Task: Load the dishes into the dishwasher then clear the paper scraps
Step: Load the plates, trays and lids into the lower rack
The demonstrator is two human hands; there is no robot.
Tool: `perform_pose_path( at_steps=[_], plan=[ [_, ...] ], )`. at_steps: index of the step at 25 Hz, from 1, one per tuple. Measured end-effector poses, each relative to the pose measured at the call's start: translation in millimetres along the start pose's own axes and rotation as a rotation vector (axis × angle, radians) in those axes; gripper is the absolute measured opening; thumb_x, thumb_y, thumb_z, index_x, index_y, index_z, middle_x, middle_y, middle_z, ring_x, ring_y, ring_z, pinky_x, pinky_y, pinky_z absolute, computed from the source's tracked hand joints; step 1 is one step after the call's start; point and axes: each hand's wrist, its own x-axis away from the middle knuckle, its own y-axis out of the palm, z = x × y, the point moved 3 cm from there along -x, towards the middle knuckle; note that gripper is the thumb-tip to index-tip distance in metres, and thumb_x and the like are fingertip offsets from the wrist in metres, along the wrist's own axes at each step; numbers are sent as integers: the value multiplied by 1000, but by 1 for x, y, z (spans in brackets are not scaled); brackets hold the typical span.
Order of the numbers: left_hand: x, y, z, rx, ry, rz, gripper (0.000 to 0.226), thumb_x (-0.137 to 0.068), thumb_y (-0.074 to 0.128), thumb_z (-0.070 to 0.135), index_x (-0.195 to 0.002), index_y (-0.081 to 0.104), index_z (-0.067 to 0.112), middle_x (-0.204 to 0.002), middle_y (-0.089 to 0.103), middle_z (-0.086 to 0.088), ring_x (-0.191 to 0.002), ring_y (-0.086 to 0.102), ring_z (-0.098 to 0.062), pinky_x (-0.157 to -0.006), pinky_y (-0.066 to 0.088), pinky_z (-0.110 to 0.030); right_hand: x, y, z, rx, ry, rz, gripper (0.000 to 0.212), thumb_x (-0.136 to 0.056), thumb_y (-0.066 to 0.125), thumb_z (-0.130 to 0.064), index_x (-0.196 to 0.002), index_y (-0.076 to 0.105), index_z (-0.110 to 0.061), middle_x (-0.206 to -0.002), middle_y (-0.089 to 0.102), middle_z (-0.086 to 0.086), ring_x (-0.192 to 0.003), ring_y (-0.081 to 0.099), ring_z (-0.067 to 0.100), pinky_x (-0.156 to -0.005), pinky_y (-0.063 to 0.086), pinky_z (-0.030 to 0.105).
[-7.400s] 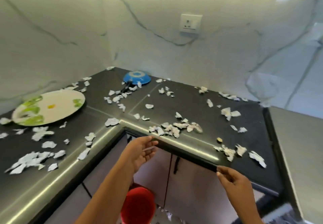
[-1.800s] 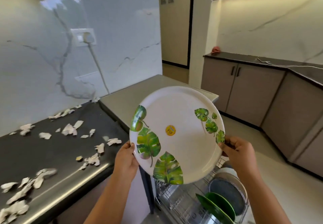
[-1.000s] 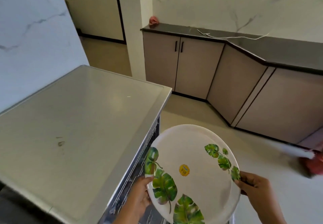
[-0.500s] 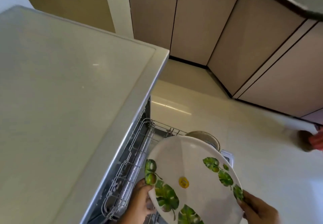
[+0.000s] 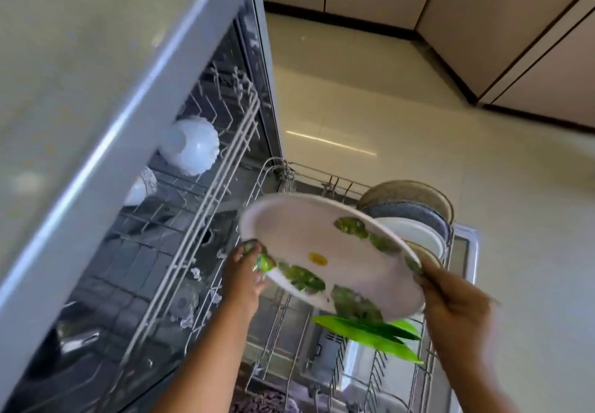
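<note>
A large white plate (image 5: 309, 235) with green leaf prints and a yellow sticker is tilted above the pulled-out lower rack (image 5: 283, 322) of the open dishwasher. My left hand (image 5: 243, 275) grips its left rim and my right hand (image 5: 454, 303) grips its right rim. Several plates (image 5: 415, 216) stand upright at the rack's far end, and green plates (image 5: 370, 332) stand just below the held plate. The frame is motion-blurred.
The upper rack (image 5: 206, 161) sticks out on the left and holds white cups (image 5: 190, 145). Above it runs the grey dishwasher top (image 5: 80, 68). Cream floor tiles (image 5: 418, 116) and beige cabinets (image 5: 515, 26) lie beyond the rack.
The view has tipped further down onto the open dishwasher. The plate, held in both hands, has dropped lower and tilted flatter over the lower rack.
</note>
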Motion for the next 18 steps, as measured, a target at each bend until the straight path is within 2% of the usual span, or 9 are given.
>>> perform_pose_path(
  at_steps=[2,3,5,6,8,9,12,15,18],
  plan=[
    [-13,23,28,51,103,-7,6,-92,57,19,-97,58,21,-87,59,-4,-73,52,-20,-62,44,-29,-27,13,-4,-53,-81,46,26,-75,58,-5,-96,72,0,-81,63,-3,-73,49,-29,-69,34,-7],
    [-18,33,45,60,158,-23,3,-92,57,18,-91,58,22,-84,58,-2,-74,52,-20,-62,44,-29,-43,18,-6,-57,-118,76,25,-77,58,-2,-98,71,1,-82,63,-1,-73,53,-21,-70,34,-6],
    [-32,47,73,66,231,-30,5,-92,57,17,-90,59,20,-89,61,0,-84,57,-19,-69,49,-27,-72,28,-9,-5,-222,123,23,-81,59,-2,-100,71,-2,-78,65,2,-72,56,-1,-68,34,-4],
    [-38,51,84,83,247,-33,3,-92,57,16,-93,60,18,-95,62,-2,-93,59,-19,-78,51,-28,-83,33,-10,16,-286,135,22,-81,59,-1,-99,72,-2,-76,65,2,-71,57,8,-68,34,-3],
    [-53,61,95,96,273,-42,11,-92,58,15,-103,59,15,-109,61,-5,-102,58,-19,-88,49,-28,-100,47,-9,61,-420,135,20,-80,61,1,-97,72,-2,-75,68,6,-69,57,10,-67,35,-2],
    [-59,65,97,78,303,-43,14,-92,57,14,-105,58,16,-110,61,-6,-100,59,-19,-85,50,-27,-105,56,-7,81,-488,126,21,-79,62,3,-96,73,-2,-77,70,10,-69,60,12,-67,38,1],
    [-70,79,98,45,373,-35,8,-92,56,10,-93,58,18,-89,61,-1,-78,56,-15,-68,46,-26,-111,80,-3,101,-631,111,20,-78,63,5,-93,73,-2,-77,71,14,-66,66,25,-64,44,18],
    [-70,89,105,51,410,-78,21,-92,52,5,-84,58,22,-89,61,3,-84,57,-12,-71,47,-26,-107,95,-1,82,-689,105,15,-82,61,-1,-91,73,-1,-73,71,14,-61,66,26,-56,51,26],
    [-70,91,104,72,411,-115,23,-94,49,3,-85,57,23,-93,60,3,-89,57,-10,-74,48,-24,-108,104,1,56,-673,112,15,-84,61,-4,-90,74,-1,-74,71,14,-62,67,26,-52,55,35]
  ],
)
